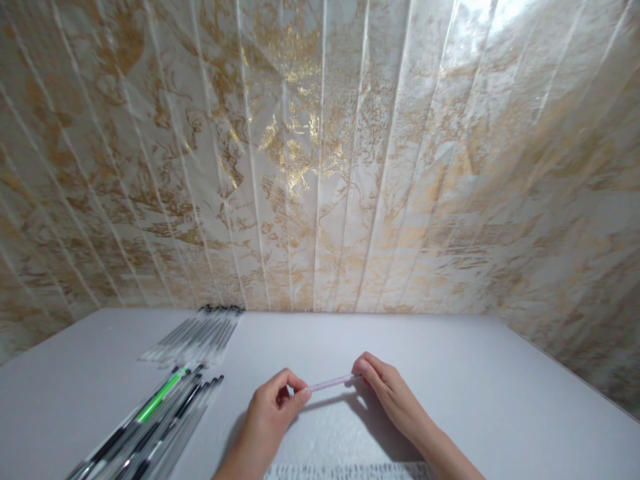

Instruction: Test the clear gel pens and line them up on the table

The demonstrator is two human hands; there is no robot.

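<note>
Between my two hands stretches a slim pale lilac pen [331, 383], held nearly level just above the white table, slanting up slightly to the right. My left hand [273, 413] pinches its left end between thumb and fingertips. At the other end, my right hand [383, 383] has its fingers closed round the tip, so that end is hidden. Left of my hands lies a slanting bundle of black and clear pens [150, 433]. A bright green pen [161, 398] rests among them.
Farther back on the white table [425, 347] is a row of thin clear sticks with dark ends [197, 337], blurred. A white strip with dark marks [350, 471] shows at the bottom edge. Behind the table hangs a gold-patterned, pleated curtain [300, 167].
</note>
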